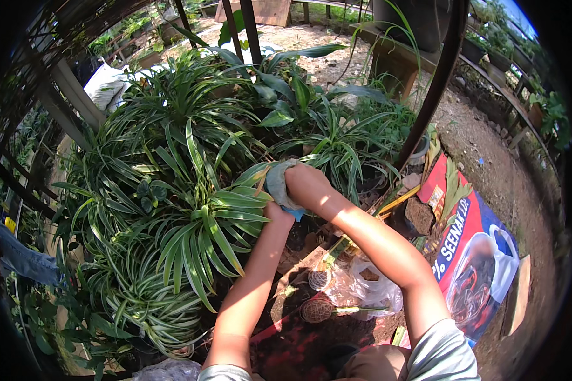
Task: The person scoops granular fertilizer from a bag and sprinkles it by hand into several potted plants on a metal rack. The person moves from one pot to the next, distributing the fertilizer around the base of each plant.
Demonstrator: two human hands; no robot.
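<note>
My right hand [307, 185] grips a greyish-green cloth-like piece [279, 183] with a bit of blue [294, 213] at its lower edge. Just below it, my left hand [277, 214] is up against the same bundle, its fingers mostly hidden by leaves and the cloth. Long striped leaves of a spider plant [209, 214] fan out to the left of both hands, some touching the left wrist. What is inside the bundle cannot be seen.
Dense spider plants [171, 114] fill the left. At right lie a printed red and blue banner [491, 224], a plastic bag [476, 271] and a black pot of soil [412, 216]. Wiry balls [317, 309] lie below my arms. A dark metal post [434, 95] leans at upper right.
</note>
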